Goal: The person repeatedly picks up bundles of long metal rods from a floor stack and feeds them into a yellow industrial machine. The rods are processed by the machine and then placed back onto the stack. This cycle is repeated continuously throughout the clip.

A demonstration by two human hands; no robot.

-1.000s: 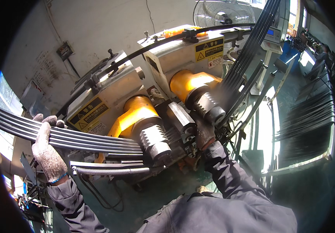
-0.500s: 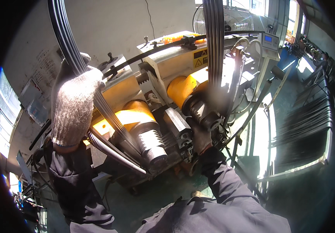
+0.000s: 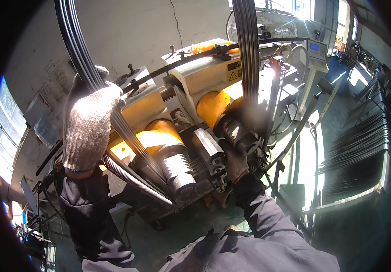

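My left hand [image 3: 91,129], in a pale knitted glove, is closed around a bundle of long, dark, ribbed strands [image 3: 83,59]. Below the hand, the strands run down beside a yellow and black roller [image 3: 170,149] on the machine. Low on the machine's front, my right hand [image 3: 236,164], also gloved, reaches in next to a metal block [image 3: 209,145] and below a second yellow and black roller [image 3: 225,115]. Its fingers are in shadow and hidden among the dark parts, so what they touch cannot be seen. Another bundle of dark strands [image 3: 248,50] comes down to that second roller.
A ribbed metal hose [image 3: 134,179] crosses below my left hand. At the right stand a control box [image 3: 315,49] with a blue screen and a rack piled with thin black strands [image 3: 358,149]. A fan [image 3: 268,31] is behind the machine, near the wall.
The view has shifted slightly. My left hand keeps its hold on the strands, and my right hand stays at the same spot by the metal block.
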